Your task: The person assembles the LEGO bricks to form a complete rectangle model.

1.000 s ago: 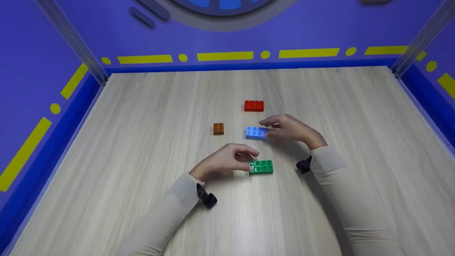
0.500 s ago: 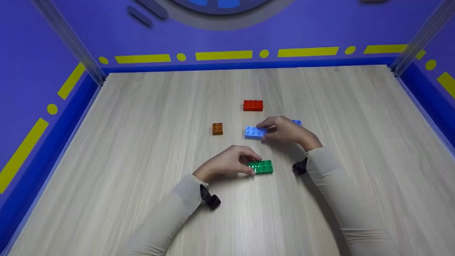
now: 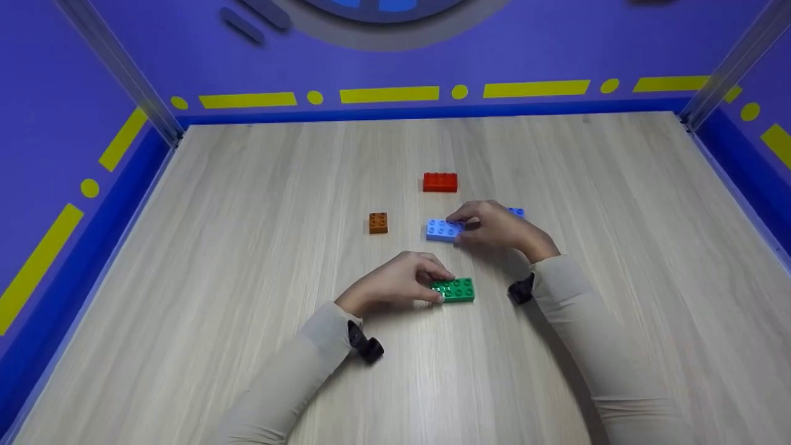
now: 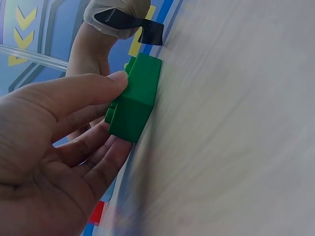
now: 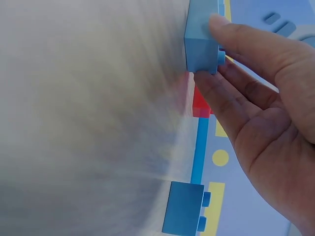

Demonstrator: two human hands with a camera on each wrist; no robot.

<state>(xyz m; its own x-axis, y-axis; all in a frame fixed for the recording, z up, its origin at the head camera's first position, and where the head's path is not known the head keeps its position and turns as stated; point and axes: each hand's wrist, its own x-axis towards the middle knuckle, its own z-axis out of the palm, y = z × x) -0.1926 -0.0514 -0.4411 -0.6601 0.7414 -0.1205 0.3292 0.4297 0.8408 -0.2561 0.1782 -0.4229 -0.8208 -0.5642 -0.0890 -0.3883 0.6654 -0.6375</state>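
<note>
At the bottom of the head view, two beige fabric sleeves, the left sleeve [image 3: 284, 371] and the right sleeve [image 3: 593, 327], reach up over a pale wood-grain tabletop [image 3: 247, 247]. A black band with a small block sits at each cuff, the left band [image 3: 366, 345] below centre and the right band [image 3: 523, 289] right of centre.

Just below the centre of the frame, the left hand [image 3: 395, 283] pinches the left end of a glossy green rectangular plastic brick [image 3: 457, 290], thumb on the near side and fingers on the far side. The brick lies studs up, its right end uncovered.

Higher and to the right, the right hand [image 3: 499, 227] grips the right end of a light blue rectangular plastic brick [image 3: 441, 230] between thumb and fingers; its studs also face up.

Left of that, near the centre, stands a small orange-brown plastic brick [image 3: 378, 223], touched by neither hand. A darker blue plastic brick [image 3: 516, 212] shows partly behind the right hand.

Farther up the frame lies a red rectangular plastic brick [image 3: 440, 182], and across the top runs a purple-blue wall [image 3: 556, 55] with yellow bars and dots.
</note>
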